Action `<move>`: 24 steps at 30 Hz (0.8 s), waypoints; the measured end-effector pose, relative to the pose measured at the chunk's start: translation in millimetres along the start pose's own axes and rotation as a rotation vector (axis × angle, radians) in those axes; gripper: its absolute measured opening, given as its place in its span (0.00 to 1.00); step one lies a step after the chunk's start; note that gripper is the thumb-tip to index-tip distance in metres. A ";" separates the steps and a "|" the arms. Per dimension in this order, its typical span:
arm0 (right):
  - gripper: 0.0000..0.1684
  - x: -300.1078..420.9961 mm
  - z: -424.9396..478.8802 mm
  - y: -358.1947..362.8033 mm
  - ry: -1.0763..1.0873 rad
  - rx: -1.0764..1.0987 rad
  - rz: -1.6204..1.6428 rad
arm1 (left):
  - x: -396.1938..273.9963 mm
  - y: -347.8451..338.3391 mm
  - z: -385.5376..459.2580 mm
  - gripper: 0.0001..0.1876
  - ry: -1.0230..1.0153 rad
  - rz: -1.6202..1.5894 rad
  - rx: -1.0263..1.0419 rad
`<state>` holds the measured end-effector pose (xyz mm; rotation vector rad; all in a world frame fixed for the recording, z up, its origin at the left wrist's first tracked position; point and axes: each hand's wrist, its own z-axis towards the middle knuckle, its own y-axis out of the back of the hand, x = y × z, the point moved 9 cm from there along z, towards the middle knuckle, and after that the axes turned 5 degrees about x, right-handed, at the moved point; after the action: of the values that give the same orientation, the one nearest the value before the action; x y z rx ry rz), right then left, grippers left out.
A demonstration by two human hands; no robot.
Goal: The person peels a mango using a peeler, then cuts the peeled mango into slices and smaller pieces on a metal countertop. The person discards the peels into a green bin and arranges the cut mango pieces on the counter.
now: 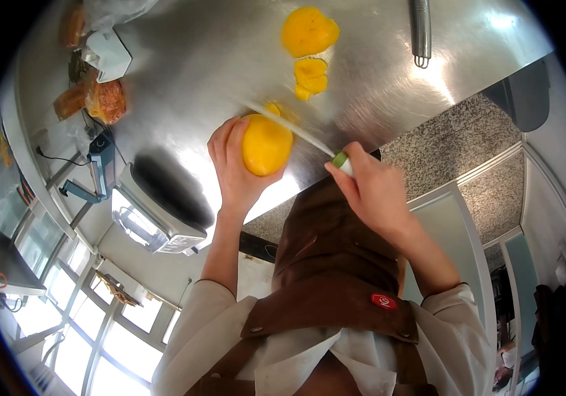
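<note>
My left hand (236, 166) grips a smooth yellow fruit (267, 148), which looks like a mango, from its left side just above the steel table (189, 64). In my right hand (374, 188) is a knife (307, 136) with a white and green handle. Its narrow blade slants across the top of the fruit, and a small yellow flap (273, 108) shows behind it. Whether the blade is cutting in cannot be told. Farther up the table lie a large rounded yellow piece of peel (309, 32) and several smaller peel pieces (311, 77), close together.
A metal tool handle (421, 34) lies at upper right. To the left stand an appliance with a dark top (164, 208), a teal device (102, 166) with a cable, a white angular holder (108, 55) and a wrapped orange-brown item (106, 100). The table's near edge runs before my brown apron (332, 277).
</note>
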<state>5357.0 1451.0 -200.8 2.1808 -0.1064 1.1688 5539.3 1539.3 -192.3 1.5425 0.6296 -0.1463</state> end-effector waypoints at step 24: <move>0.15 -11.4 -4.4 -11.2 -0.077 0.164 -0.264 | -1.9 -1.1 1.0 0.50 -0.050 -0.006 0.015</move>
<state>5351.1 1459.8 -213.5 2.2980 0.2460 0.9735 5537.5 1537.7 -192.5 1.5465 0.5952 -0.1942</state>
